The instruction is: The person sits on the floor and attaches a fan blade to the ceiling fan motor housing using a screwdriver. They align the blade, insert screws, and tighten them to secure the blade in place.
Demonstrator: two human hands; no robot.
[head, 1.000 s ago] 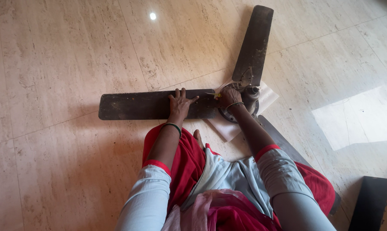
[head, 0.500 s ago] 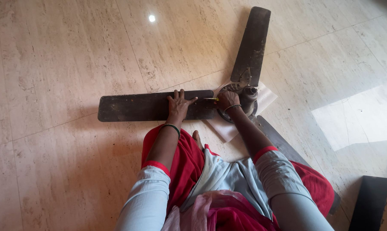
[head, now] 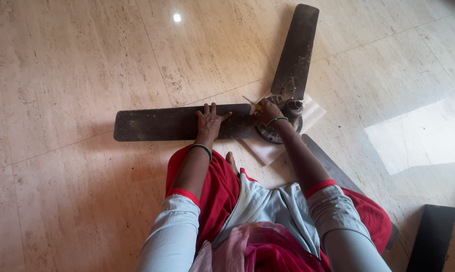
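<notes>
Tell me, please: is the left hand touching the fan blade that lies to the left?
Touching. In the head view the left hand lies flat, fingers spread, on the dark fan blade, with no gap between palm and blade.

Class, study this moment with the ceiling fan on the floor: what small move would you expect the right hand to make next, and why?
Probably a slight turn or press of the small yellow-handled tool in the right hand. That hand sits where the fan blade meets the motor hub, while the left hand lies flat on the blade, seemingly bracing it.

Both arms reach forward; left hand [head: 210, 120] lies flat, fingers spread, right hand [head: 269, 111] curled.
</notes>
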